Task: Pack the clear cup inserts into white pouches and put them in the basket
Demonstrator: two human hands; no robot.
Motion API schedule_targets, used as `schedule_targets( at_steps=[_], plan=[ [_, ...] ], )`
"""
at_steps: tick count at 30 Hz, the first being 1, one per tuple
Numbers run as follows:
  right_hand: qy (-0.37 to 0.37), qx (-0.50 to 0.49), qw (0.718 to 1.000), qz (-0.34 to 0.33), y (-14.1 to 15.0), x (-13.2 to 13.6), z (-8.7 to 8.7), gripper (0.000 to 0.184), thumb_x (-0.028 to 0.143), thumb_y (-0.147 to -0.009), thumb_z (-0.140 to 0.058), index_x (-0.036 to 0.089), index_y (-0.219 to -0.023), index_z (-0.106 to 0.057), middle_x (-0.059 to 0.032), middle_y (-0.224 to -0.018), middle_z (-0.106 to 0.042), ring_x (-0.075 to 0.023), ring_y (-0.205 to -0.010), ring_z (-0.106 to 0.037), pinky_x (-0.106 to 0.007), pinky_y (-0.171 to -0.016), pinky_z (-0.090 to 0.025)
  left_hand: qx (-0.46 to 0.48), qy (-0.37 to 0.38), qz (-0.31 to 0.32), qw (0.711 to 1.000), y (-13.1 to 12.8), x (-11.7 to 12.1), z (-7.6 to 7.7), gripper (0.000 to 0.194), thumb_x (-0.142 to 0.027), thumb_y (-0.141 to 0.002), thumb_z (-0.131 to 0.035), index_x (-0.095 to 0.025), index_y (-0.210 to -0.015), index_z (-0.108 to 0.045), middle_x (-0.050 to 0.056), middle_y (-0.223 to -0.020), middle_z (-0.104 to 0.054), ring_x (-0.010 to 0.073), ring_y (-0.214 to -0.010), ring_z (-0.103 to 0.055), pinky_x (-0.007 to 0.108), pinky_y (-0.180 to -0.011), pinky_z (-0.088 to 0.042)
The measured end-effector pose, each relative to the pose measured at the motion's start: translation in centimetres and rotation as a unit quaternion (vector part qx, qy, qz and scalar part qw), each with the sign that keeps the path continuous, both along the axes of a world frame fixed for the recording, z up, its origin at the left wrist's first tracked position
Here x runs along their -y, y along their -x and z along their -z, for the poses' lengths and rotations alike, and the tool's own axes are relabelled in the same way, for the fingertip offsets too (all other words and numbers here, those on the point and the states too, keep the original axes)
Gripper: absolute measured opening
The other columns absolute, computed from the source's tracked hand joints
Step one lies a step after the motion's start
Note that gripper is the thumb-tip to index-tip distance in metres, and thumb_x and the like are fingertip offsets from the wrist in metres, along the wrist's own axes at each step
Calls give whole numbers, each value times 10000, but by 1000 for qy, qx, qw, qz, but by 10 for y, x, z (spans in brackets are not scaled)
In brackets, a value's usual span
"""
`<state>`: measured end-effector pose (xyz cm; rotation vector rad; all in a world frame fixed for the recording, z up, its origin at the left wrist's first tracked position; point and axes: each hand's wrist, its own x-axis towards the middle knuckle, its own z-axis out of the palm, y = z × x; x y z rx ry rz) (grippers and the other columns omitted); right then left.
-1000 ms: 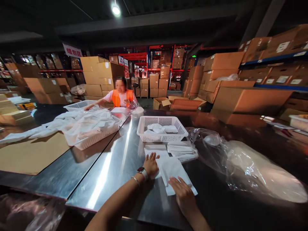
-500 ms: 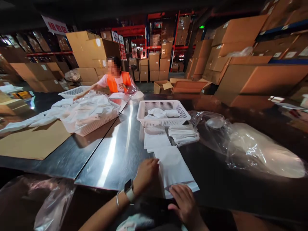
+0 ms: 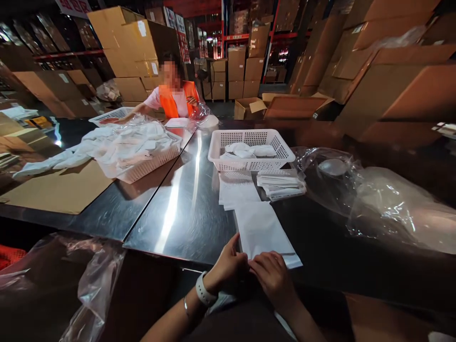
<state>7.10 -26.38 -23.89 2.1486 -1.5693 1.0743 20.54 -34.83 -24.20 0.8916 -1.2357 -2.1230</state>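
Observation:
A flat white bag [image 3: 261,225] lies on the dark table in front of me, a fold line running along its near edge. At its near left corner my left hand [image 3: 230,262] is closed, one finger pointing up beside the bag; what it pinches is hidden. Close against it, my right hand [image 3: 271,271] curls its fingers over the bag's near edge. Just beyond lies a stack of white bags [image 3: 238,191], with a pile of folded white pieces [image 3: 280,184] to its right. Behind both stands a white perforated basket [image 3: 251,164] holding white bundles.
A heaped basket of white items [image 3: 137,147] stands at left beside a cardboard sheet [image 3: 60,192]. Clear plastic wrap [image 3: 388,199] covers the right side. Across the table sits a co-worker in an orange vest [image 3: 169,102]. Cardboard boxes [image 3: 131,47] are stacked behind.
My left hand has come down and right to the bag's near corner, and my right hand has curled its fingers beside it. The camera's view has tilted down slightly.

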Motion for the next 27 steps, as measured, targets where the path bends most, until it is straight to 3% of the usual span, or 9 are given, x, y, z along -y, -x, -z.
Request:
schedule_targets(
  at_steps=[4,8,12,16,19,22,25,27],
  plan=[
    [2,-38,999,37,-8,0,1,280,111,-993,-382,181,-873,-625,-14,-778,-633,-157,-786,-554,-336,-839,-369,-28,-2,18,999,-1,0,-6,681,-167,-648,-619,-134,-1316,-488,-29,-729,-583,62,-523,-446,195,-490,-330],
    [-16,-48,997,65,-18,4,7,305,77,-971,-359,203,-853,-611,-18,-768,-612,-173,-785,-544,-342,-832,-376,2,-5,7,1000,0,1,-5,833,-226,-638,-684,-101,-1410,-397,-53,-617,-541,64,-492,-383,209,-476,-289],
    [-37,114,993,18,-5,1,13,324,217,-1010,-311,221,-768,-527,-11,-740,-564,-172,-772,-553,-301,-734,-440,82,29,-60,994,-4,4,4,1051,-286,-663,-699,-42,-1521,-143,-126,-452,-406,71,-436,-313,210,-456,-263],
    [3,266,959,100,30,-18,6,259,342,-1010,-383,229,-801,-485,-19,-804,-552,-162,-739,-566,-258,-643,-473,116,61,-86,988,-10,10,8,1146,-402,-695,-709,-32,-1530,-18,-149,-420,-381,66,-404,-290,194,-434,-239],
    [-6,216,974,68,35,-21,-2,196,323,-994,-461,228,-834,-525,-2,-778,-572,-149,-735,-568,-249,-670,-463,107,59,-54,991,-12,12,7,1187,-471,-678,-728,-32,-1530,-27,-140,-441,-398,67,-414,-302,195,-437,-250],
    [-63,103,993,12,11,-8,-2,223,330,-1010,-430,220,-897,-588,-8,-818,-635,-158,-795,-579,-293,-733,-434,95,59,-30,993,-13,13,7,1242,-558,-652,-724,-15,-1525,-26,-145,-435,-375,71,-413,-284,200,-434,-244],
    [-81,16,995,60,-21,10,7,183,329,-968,-537,206,-850,-600,3,-779,-634,-156,-748,-551,-312,-691,-390,120,97,-26,988,-19,12,12,1284,-625,-594,-747,14,-1511,-114,-139,-441,-364,75,-434,-292,206,-446,-248],
    [-74,-38,993,84,-32,18,13,168,313,-928,-608,202,-805,-584,16,-743,-621,-157,-730,-541,-317,-664,-373,142,123,-32,982,-27,12,17,1229,-646,-626,-735,-25,-1516,-159,-106,-480,-440,94,-463,-379,219,-481,-319]
  ],
)
